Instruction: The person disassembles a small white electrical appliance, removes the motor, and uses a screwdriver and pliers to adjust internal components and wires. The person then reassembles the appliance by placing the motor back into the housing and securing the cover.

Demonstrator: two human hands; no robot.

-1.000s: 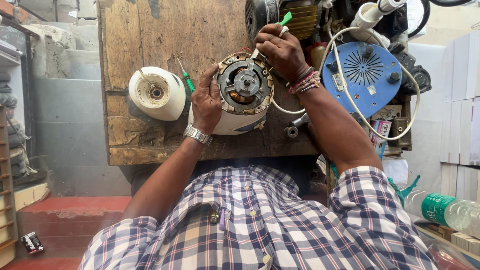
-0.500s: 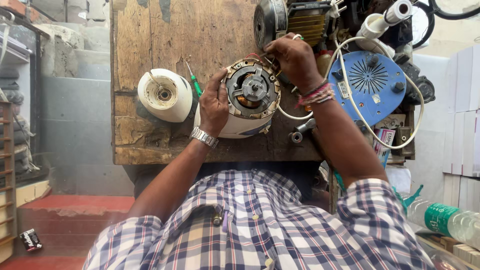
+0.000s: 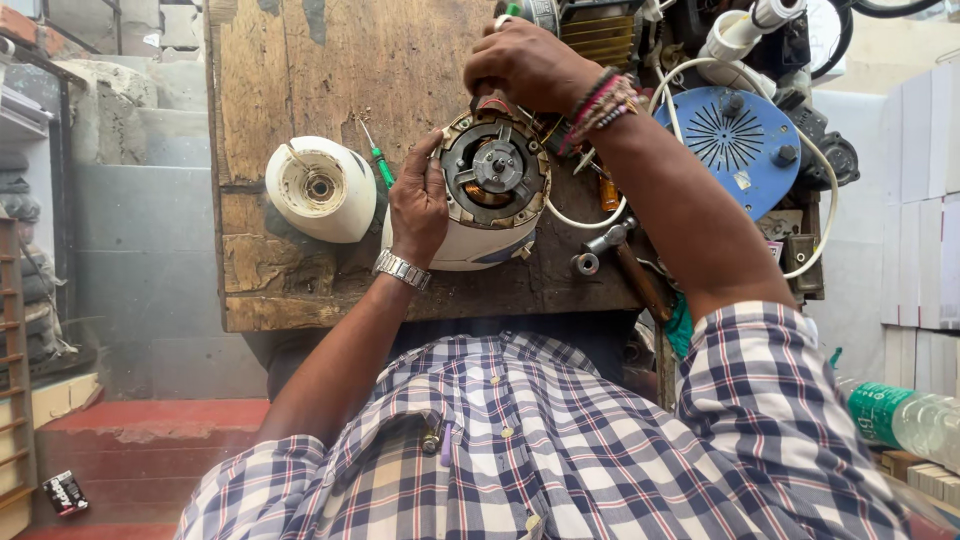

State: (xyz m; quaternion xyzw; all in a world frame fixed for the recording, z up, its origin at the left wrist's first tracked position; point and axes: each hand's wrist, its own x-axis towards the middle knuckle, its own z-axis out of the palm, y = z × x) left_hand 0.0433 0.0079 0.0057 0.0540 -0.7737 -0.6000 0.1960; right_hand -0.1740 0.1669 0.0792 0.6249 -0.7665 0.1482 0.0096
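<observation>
While a small dark packet is lying on the red floor at lower left and a clear plastic bottle with a green label is lying on its side at the right edge, the person is working at a worn, scarred wooden bench. An opened white motor housing is sitting on the bench near its front edge, its round metal face with copper windings turned up toward the camera. The left hand, a metal watch on its wrist, is gripping the left rim of the housing, fingers curled firmly against the shell. The right hand, wearing thread bands at the wrist, is closing around a tool at the housing's far rim; the tool is mostly hidden by the fingers, so its kind is unclear. A white domed cover is resting just left of the housing, with a green-handled screwdriver lying between them. A round blue slotted cover and a looping white cord are crowding the right side, where a hammer is lying beside the forearm.
</observation>
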